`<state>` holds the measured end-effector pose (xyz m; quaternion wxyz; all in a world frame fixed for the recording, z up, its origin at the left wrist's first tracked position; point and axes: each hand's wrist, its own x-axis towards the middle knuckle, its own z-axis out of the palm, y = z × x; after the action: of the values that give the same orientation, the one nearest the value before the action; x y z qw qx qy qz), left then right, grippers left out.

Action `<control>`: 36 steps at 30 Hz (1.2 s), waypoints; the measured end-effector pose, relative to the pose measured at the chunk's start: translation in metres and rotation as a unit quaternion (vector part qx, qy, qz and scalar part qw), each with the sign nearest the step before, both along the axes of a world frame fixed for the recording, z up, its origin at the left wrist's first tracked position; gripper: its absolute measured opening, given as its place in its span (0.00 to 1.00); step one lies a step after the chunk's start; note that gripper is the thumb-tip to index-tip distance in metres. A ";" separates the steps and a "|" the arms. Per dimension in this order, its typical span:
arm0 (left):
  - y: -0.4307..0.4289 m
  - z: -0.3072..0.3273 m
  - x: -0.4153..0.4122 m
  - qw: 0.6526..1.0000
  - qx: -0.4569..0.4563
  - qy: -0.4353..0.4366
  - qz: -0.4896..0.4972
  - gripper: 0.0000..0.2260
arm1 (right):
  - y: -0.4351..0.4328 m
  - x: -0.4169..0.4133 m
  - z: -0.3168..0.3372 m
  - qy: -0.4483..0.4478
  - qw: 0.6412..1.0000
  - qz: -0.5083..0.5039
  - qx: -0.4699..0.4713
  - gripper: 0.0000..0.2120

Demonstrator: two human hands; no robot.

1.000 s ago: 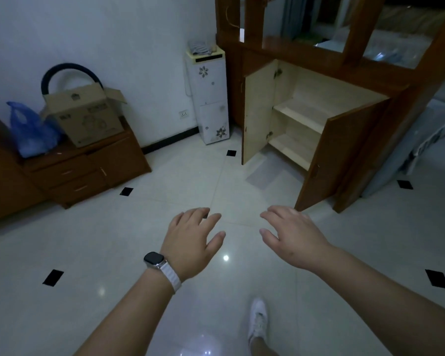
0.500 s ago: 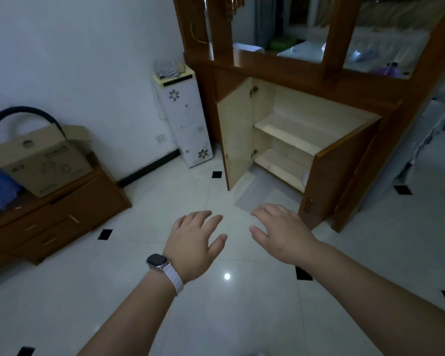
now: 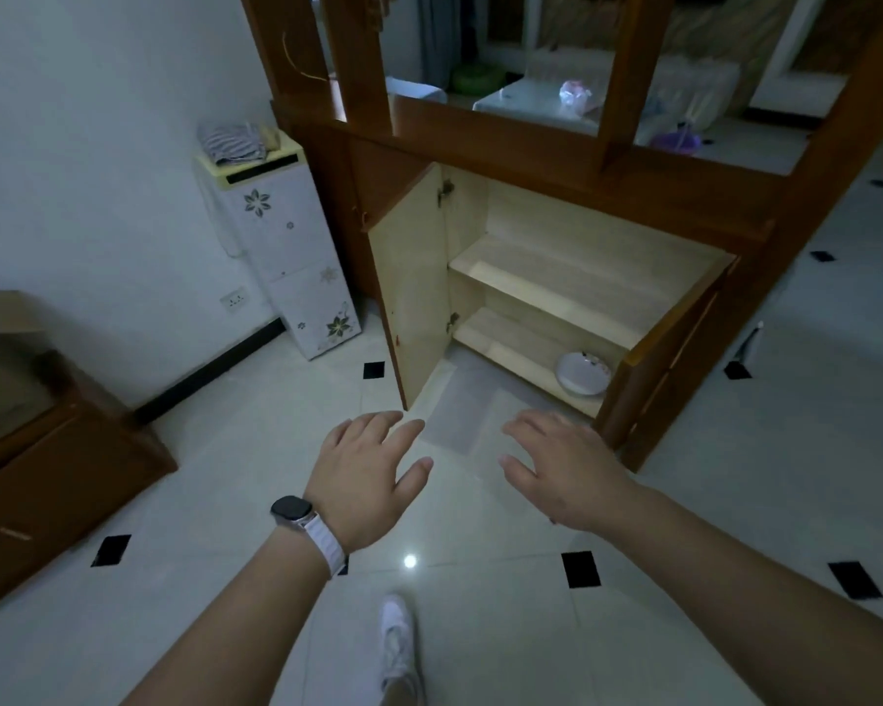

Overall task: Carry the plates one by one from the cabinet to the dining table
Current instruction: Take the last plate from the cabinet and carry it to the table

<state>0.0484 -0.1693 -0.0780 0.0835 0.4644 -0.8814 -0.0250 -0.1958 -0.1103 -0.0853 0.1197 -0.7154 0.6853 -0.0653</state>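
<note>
We find no legible text, label, brand, number or sign. The white floor unit (image 3: pixel 286 257) carries only flower motifs, and the watch (image 3: pixel 290 511) face is dark; we read nothing on either.

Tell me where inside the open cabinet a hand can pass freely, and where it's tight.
The upper shelf is bare from the left door to the right door. The lower shelf is bare on its left and middle. It is tight at its right end, where the plate lies close by the right door. Both hands are open and hold nothing.
</note>
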 end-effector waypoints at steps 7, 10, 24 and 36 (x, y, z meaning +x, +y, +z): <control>-0.146 -0.009 0.005 0.997 0.036 0.005 -0.072 0.23 | -0.110 0.010 -0.003 0.005 0.995 -0.092 0.021 0.26; -0.203 -0.008 0.004 0.993 0.041 0.011 -0.110 0.23 | -0.147 0.014 0.000 0.008 0.991 -0.135 0.016 0.29; -0.351 -0.017 -0.069 0.972 0.081 0.045 -0.216 0.27 | -0.229 -0.031 0.018 0.029 0.964 -0.266 -0.001 0.21; -0.465 -0.038 -0.187 0.969 0.093 0.033 -0.228 0.25 | -0.341 -0.124 -0.028 -0.023 0.952 -0.305 -0.008 0.34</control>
<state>-0.1387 -0.6344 -0.1165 0.0605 0.2557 -0.9546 -0.1406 -0.3196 -0.4518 -0.1136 0.1040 -0.4718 0.8672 -0.1208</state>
